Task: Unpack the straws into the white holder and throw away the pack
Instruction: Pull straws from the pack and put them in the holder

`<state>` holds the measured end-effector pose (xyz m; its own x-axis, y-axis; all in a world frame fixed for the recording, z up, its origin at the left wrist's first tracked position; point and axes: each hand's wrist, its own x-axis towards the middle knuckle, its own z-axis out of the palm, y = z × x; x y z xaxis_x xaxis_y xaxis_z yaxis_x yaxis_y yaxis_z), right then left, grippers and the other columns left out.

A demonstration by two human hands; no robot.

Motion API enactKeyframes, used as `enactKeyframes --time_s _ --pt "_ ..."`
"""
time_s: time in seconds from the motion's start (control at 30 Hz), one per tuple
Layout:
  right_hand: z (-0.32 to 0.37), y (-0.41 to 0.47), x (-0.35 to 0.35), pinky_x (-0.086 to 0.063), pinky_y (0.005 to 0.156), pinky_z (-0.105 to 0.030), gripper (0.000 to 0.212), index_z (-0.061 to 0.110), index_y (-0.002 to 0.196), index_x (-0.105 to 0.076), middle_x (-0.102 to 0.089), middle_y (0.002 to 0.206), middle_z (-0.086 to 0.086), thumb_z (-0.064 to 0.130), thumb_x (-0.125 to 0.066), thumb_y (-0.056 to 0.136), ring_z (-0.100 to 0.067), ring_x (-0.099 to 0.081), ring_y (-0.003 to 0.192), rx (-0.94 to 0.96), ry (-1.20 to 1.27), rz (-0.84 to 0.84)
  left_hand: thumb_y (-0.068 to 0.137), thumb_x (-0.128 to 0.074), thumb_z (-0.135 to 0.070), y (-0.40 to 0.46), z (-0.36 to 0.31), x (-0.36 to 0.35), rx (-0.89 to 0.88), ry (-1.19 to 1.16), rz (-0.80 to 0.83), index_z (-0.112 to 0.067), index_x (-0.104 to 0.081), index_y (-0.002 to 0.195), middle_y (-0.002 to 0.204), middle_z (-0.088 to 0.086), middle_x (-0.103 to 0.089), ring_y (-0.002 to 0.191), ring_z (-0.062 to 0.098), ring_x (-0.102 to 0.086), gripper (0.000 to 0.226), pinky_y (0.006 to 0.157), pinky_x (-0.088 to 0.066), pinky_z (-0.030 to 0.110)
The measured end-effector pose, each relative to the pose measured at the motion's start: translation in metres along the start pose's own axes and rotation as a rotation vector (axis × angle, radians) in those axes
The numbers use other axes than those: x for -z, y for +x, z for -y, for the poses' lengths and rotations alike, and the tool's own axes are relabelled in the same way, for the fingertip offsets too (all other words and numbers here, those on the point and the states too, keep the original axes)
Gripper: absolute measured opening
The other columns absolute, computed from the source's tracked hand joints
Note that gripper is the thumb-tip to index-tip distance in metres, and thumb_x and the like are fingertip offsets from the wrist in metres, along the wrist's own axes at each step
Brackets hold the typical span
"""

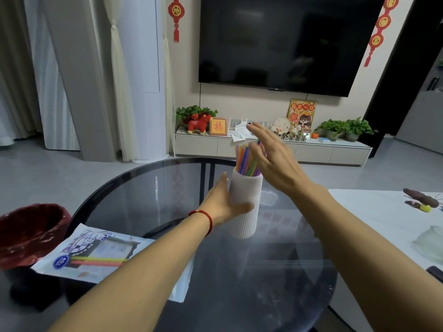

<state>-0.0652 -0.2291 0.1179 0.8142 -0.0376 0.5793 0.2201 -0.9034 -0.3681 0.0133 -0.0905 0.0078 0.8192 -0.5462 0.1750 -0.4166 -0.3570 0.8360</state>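
1. Left hand [224,203] is cupped against the left flank of the white holder [244,207], thumb round the front, fingers [225,179] pressed up the side. That looks like a bracing hold, so the tall, narrow holder stays upright while the top is worked.
2. The holder stands near the middle of the round glass desk [143,188], a little toward its far edge.
3. Right hand [271,156] hovers flat and spread wide above the straws [247,161], gripping nothing. Its palm sits just beside and over the coloured tips, seemingly to pat or gather the bunch down.
4. The straws stand bundled inside the holder, fanning out of its mouth, directly beneath the right fingers [255,127] and above the left ones.
5. The pack [96,250] lies flat at the near-left edge of the desk, torn open, well apart from both hands. Orange and yellow strips show on it; whether those are leftover straws or print, I cannot tell.
6. A dark red bin [28,233] waits just off that same left edge, right beside the pack: handy for the discard, a step not yet done.
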Motion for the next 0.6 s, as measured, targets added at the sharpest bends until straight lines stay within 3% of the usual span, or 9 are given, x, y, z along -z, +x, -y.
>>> enactKeyframes --time_s 0.07,0.17,0.23,0.37,0.43,0.5,0.6 --pt "0.003 -0.013 0.003 -0.037 0.116 -0.033 0.038 0.009 0.144 -0.059 -0.054 0.155 -0.011 0.020 -0.041 0.112 -0.024 -0.049 0.143 0.003 0.009 -0.143 0.070 -0.077 -0.060 -0.025 0.016 0.018 0.036 0.081 -0.001 -0.029 -0.017 0.154 0.159 0.002 -0.031 0.143 0.027 -0.034 0.108 0.111 -0.039 0.055" --pt "0.008 -0.052 -0.006 -0.051 0.080 -0.025 0.028 0.005 0.109 -0.071 -0.073 0.111 -0.014 0.014 -0.046 0.104 -0.025 -0.066 0.096 0.038 0.040 -0.347 0.074 -0.062 -0.068 -0.079 0.051 0.058 -0.059 0.382 0.052 -0.030 -0.020 0.155 0.160 -0.004 -0.026 0.146 0.019 -0.028 0.099 0.115 -0.028 0.036" --pt "0.011 -0.085 -0.027 -0.053 0.068 -0.031 0.022 0.008 0.097 -0.072 -0.073 0.092 -0.006 0.012 -0.050 0.101 -0.020 -0.065 0.079 -0.003 0.124 -0.292 0.067 -0.060 -0.077 -0.112 0.074 0.083 -0.086 0.586 0.195 -0.034 -0.015 0.155 0.162 -0.007 -0.017 0.149 0.014 -0.017 0.108 0.119 -0.021 0.035" --pt "0.021 -0.145 -0.093 -0.059 0.065 -0.049 0.024 0.012 0.086 -0.071 -0.074 0.082 -0.006 0.016 -0.055 0.104 -0.022 -0.068 0.069 -0.309 0.326 0.030 0.051 -0.058 -0.091 -0.138 0.099 0.093 0.003 0.982 0.545 -0.026 0.012 0.155 0.166 -0.003 0.003 0.152 0.015 0.003 0.142 0.121 0.002 0.057" --pt "0.026 -0.161 -0.120 -0.058 0.053 -0.042 0.026 0.013 0.086 -0.071 -0.074 0.084 -0.009 0.020 -0.055 0.105 -0.018 -0.066 0.058 -0.466 0.462 0.115 0.056 -0.064 -0.083 -0.135 0.095 0.089 0.016 0.976 0.566 -0.023 0.007 0.156 0.160 -0.001 -0.017 0.149 0.018 -0.014 0.137 0.120 0.000 0.061" --pt "0.030 -0.172 -0.136 -0.051 0.042 -0.031 0.023 0.015 0.089 -0.070 -0.073 0.088 -0.007 0.024 -0.055 0.104 -0.013 -0.063 0.050 -0.597 0.573 0.140 0.062 -0.063 -0.070 -0.130 0.084 0.086 -0.061 1.028 0.500 -0.019 -0.011 0.154 0.138 0.000 -0.038 0.129 0.023 -0.041 0.118 0.118 -0.016 0.059" --pt "0.034 -0.180 -0.146 -0.049 0.040 -0.028 0.022 0.012 0.097 -0.067 -0.069 0.092 -0.010 0.025 -0.051 0.105 -0.016 -0.064 0.045 -0.723 0.691 0.159 0.062 -0.064 -0.065 -0.129 0.065 0.077 -0.254 1.146 0.437 -0.021 -0.027 0.145 0.115 0.000 -0.042 0.101 0.023 -0.050 0.102 0.104 -0.037 0.047"
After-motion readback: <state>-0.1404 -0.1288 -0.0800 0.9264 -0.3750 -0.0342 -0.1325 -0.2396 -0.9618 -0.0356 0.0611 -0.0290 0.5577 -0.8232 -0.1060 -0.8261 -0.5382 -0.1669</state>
